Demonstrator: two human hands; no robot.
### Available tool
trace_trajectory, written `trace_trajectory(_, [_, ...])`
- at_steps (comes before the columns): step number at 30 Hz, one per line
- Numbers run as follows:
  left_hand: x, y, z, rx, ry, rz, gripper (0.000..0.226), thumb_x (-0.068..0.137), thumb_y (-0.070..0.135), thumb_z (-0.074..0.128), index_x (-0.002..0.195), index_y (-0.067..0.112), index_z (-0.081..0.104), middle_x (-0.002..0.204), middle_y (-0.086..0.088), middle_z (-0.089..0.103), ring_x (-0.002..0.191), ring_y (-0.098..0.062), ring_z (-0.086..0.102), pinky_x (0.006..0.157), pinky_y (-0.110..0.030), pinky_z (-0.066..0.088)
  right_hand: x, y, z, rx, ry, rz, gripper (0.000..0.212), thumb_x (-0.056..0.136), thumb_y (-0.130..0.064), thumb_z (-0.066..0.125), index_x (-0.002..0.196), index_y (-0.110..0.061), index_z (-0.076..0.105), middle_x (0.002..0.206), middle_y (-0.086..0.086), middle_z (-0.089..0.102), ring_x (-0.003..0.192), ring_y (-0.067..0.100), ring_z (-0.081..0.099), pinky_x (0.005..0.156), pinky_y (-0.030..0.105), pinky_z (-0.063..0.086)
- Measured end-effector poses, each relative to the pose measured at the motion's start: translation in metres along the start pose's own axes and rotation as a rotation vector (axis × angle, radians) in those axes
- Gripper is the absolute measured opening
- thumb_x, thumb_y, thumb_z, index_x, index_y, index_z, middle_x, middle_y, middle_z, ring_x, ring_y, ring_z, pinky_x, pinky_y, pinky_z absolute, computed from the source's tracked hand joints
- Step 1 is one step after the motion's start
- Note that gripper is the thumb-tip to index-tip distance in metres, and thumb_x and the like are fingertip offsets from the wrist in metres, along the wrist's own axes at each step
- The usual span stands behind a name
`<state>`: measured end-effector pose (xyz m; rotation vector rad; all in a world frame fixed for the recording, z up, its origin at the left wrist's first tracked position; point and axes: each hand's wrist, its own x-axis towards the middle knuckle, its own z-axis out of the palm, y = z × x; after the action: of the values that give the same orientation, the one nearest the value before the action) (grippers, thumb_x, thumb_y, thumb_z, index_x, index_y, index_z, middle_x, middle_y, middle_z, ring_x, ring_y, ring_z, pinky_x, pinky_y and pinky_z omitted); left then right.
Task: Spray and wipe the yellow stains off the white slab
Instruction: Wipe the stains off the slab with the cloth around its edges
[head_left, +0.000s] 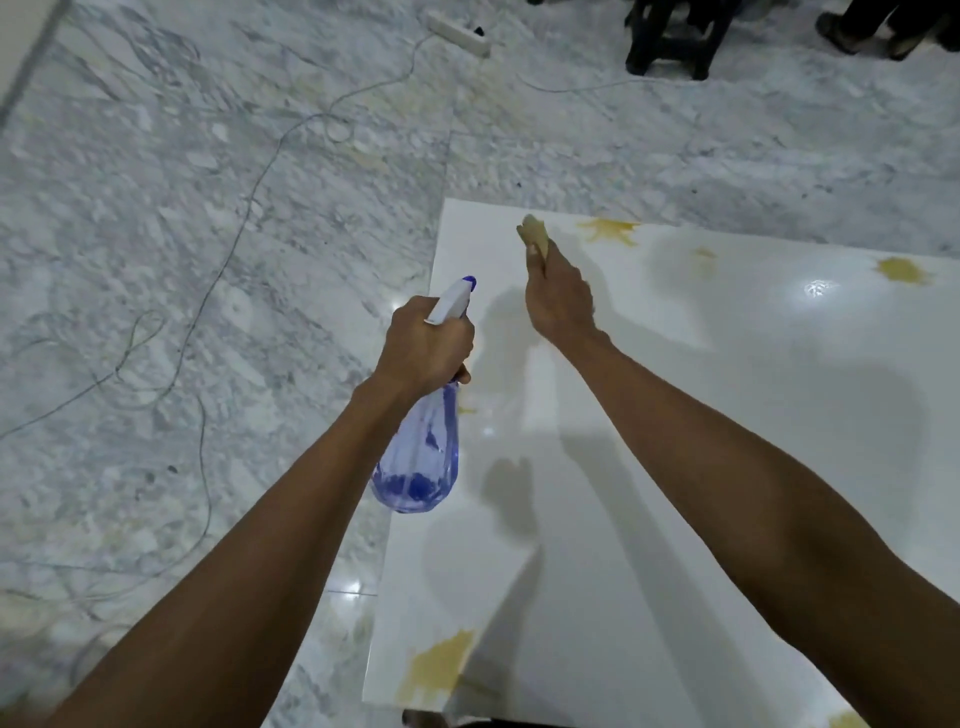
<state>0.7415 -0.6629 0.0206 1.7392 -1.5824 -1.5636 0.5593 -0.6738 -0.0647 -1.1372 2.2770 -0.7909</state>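
Observation:
The white slab (701, 441) lies on the floor at the right. Yellow stains mark it: one at the far edge (609, 230), one at the far right (901, 270), a faint smear (704, 254) between them, and a large one at the near left corner (439, 665). My left hand (426, 345) grips the neck of a blue translucent spray bottle (421, 457) over the slab's left edge, nozzle pointing away from me. My right hand (558, 296) holds a yellowish cloth (535, 234) near the slab's far left corner, just left of the far-edge stain.
The grey marble floor (208, 260) surrounds the slab. Thin cables (244, 208) trail across it to a white power strip (460, 34) at the back. A dark stool (670, 41) and a person's feet (857, 26) stand at the far right.

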Motion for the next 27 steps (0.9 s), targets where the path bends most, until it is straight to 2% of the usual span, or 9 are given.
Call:
trace_trajectory(2, [0.014, -0.002, 0.001, 0.009, 0.011, 0.009, 0.028, 0.091, 0.009, 0.051, 0.085, -0.018, 0.058, 0.077, -0.021, 0.058, 0.034, -0.017, 0.056, 0.062, -0.038, 0.049, 0.040, 0.014, 0.021, -0.339, -0.013, -0.162, 0.044, 0.107, -0.037, 0.029, 0.147, -0.021, 0.041, 0.149, 0.009, 0.046, 0.136, 0.031, 0.040, 0.114, 0.055, 0.027])
trace_trajectory(4, [0.023, -0.007, 0.001, 0.011, 0.012, 0.010, 0.029, 0.091, 0.010, 0.051, 0.085, -0.018, 0.057, 0.077, -0.020, 0.058, 0.037, -0.019, 0.056, 0.060, -0.035, 0.050, 0.066, 0.036, 0.046, -0.543, -0.196, -0.175, 0.051, 0.107, -0.043, 0.024, 0.157, -0.031, 0.023, 0.166, 0.007, 0.016, 0.151, 0.034, 0.013, 0.121, 0.060, 0.005])
trace_trajectory(5, [0.026, -0.010, 0.000, 0.004, 0.016, 0.006, 0.029, 0.091, 0.010, 0.051, 0.085, -0.018, 0.057, 0.077, -0.020, 0.058, 0.040, -0.019, 0.055, 0.056, -0.032, 0.051, 0.072, 0.048, 0.060, -0.588, -0.278, -0.158, 0.053, 0.106, -0.046, 0.023, 0.158, -0.036, 0.015, 0.168, 0.005, 0.003, 0.153, 0.035, 0.000, 0.121, 0.059, -0.003])
trace_trajectory(7, [0.032, -0.018, -0.005, -0.016, 0.022, -0.005, 0.022, 0.089, 0.005, 0.051, 0.085, -0.016, 0.059, 0.079, -0.019, 0.060, 0.045, -0.021, 0.053, 0.047, -0.025, 0.050, 0.071, 0.066, 0.079, -0.591, -0.300, -0.158, 0.054, 0.105, -0.051, 0.025, 0.157, -0.043, 0.012, 0.169, 0.002, -0.005, 0.153, 0.036, -0.011, 0.121, 0.057, -0.011])
trace_trajectory(10, [0.035, -0.026, -0.015, -0.069, 0.032, -0.035, 0.010, 0.086, 0.000, 0.051, 0.081, -0.002, 0.059, 0.078, -0.017, 0.059, 0.062, -0.027, 0.056, 0.045, -0.025, 0.049, 0.059, 0.070, 0.082, -0.573, -0.222, -0.203, 0.053, 0.104, -0.052, 0.028, 0.156, -0.044, 0.019, 0.169, 0.003, 0.002, 0.154, 0.037, -0.006, 0.120, 0.058, -0.008])
trace_trajectory(13, [0.032, -0.035, -0.020, -0.074, 0.044, -0.032, 0.014, 0.089, 0.003, 0.053, 0.075, 0.005, 0.054, 0.069, -0.010, 0.055, 0.071, -0.029, 0.060, 0.043, -0.025, 0.046, 0.055, 0.066, 0.073, -0.547, -0.301, -0.230, 0.059, 0.102, -0.058, 0.023, 0.157, -0.037, 0.020, 0.168, 0.006, 0.002, 0.154, 0.036, -0.004, 0.118, 0.061, -0.006])
trace_trajectory(20, [0.002, -0.057, -0.025, -0.050, -0.002, -0.032, 0.012, 0.082, 0.011, 0.054, 0.082, 0.001, 0.061, 0.066, -0.008, 0.057, 0.066, -0.030, 0.062, 0.048, -0.029, 0.051, -0.028, 0.069, 0.076, -0.524, -0.340, -0.269, 0.059, 0.101, -0.059, 0.020, 0.156, -0.040, 0.019, 0.168, 0.006, 0.004, 0.154, 0.035, -0.003, 0.119, 0.061, -0.004])
trace_trajectory(23, [-0.021, -0.064, -0.026, -0.087, -0.025, -0.045, 0.024, 0.089, 0.023, 0.058, 0.090, -0.001, 0.059, 0.072, -0.012, 0.059, 0.060, -0.026, 0.057, 0.046, -0.025, 0.049, -0.071, 0.075, 0.083, -0.603, -0.308, -0.277, 0.070, 0.092, -0.065, 0.008, 0.157, -0.042, 0.020, 0.169, 0.004, 0.006, 0.154, 0.035, -0.001, 0.119, 0.056, -0.005])
trace_trajectory(27, [-0.060, -0.080, -0.033, -0.055, -0.044, -0.007, 0.016, 0.093, 0.016, 0.057, 0.085, 0.003, 0.062, 0.073, -0.017, 0.058, 0.050, -0.025, 0.053, 0.044, -0.026, 0.048, -0.123, 0.080, 0.083, -0.544, -0.358, -0.289, 0.058, 0.100, -0.059, 0.023, 0.156, -0.042, 0.020, 0.168, 0.005, 0.006, 0.154, 0.033, -0.002, 0.119, 0.058, -0.005])
